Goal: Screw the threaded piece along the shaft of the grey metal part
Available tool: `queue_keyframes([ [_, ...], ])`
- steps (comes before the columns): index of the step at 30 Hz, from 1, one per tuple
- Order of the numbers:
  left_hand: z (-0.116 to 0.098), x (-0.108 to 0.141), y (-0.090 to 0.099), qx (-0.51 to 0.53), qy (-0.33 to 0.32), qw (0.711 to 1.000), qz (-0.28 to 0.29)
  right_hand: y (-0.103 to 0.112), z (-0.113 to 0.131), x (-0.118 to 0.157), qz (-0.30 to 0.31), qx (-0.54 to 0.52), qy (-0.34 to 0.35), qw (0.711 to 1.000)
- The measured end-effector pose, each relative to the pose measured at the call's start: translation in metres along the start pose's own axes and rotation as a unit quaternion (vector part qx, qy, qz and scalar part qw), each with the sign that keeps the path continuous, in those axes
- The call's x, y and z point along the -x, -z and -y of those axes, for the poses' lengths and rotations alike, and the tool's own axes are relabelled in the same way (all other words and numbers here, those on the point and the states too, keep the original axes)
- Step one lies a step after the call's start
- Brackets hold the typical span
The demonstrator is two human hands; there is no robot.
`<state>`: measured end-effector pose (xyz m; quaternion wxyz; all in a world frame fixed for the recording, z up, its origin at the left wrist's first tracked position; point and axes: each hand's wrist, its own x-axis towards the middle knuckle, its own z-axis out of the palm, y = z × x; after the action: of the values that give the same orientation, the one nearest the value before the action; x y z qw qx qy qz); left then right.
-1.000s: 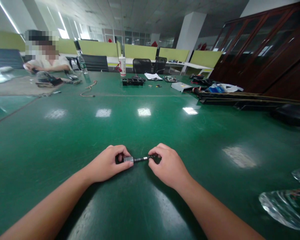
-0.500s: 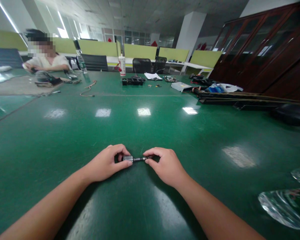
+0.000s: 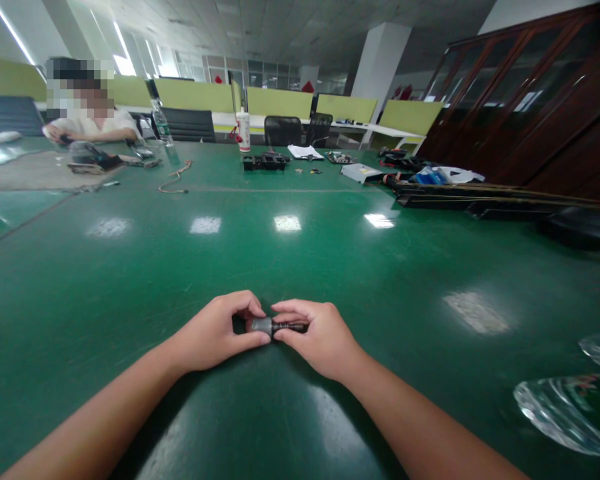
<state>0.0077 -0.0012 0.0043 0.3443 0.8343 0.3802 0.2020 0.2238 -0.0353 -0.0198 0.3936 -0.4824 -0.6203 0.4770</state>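
Observation:
My left hand (image 3: pixel 215 333) is closed around a short silver metal cylinder (image 3: pixel 263 325), thumb along the near side and forefinger over the far side. From its right end a thin dark ridged rod (image 3: pixel 289 327) sticks out. My right hand (image 3: pixel 325 337) has its thumb and fingers on either side of this rod, fingertips close to the cylinder. The rod's far right end is partly hidden in my right palm. Both hands are low over the green tabletop (image 3: pixel 300 267), in the middle near my body.
Clear plastic packaging (image 3: pixel 570 413) lies near right. Long dark bars (image 3: pixel 480 198), a grey metal box (image 3: pixel 361 173) and a black part (image 3: pixel 266 162) lie farther back. A white bottle (image 3: pixel 243 131) and a clear bottle (image 3: pixel 162 123) stand behind. A person (image 3: pixel 93 123) sits at far left.
My right hand has moved left along the rod, up to the cylinder. The bare shaft seen earlier between the hands no longer shows; the ridged part now sits against the cylinder.

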Motion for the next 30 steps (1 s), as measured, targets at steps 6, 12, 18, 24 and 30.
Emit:
queue_keyframes([
  [6,0.001,0.001,-0.002,-0.029,-0.038,0.999,-0.026,-0.001,0.005,0.002,-0.038,0.13,0.056,0.989],
  [12,0.003,0.001,-0.001,-0.047,-0.05,0.997,-0.024,0.004,0.011,0.003,-0.002,0.229,0.122,0.966],
  [18,0.003,0.001,0.0,-0.053,-0.051,0.997,-0.025,0.003,0.006,0.003,0.008,0.24,0.126,0.963],
  [24,0.002,0.002,0.0,-0.043,-0.05,0.997,-0.025,0.003,0.007,0.003,0.007,0.25,0.119,0.961],
  [30,-0.001,0.001,0.0,-0.03,-0.039,0.999,-0.01,0.004,0.008,0.003,0.014,0.259,0.119,0.958],
])
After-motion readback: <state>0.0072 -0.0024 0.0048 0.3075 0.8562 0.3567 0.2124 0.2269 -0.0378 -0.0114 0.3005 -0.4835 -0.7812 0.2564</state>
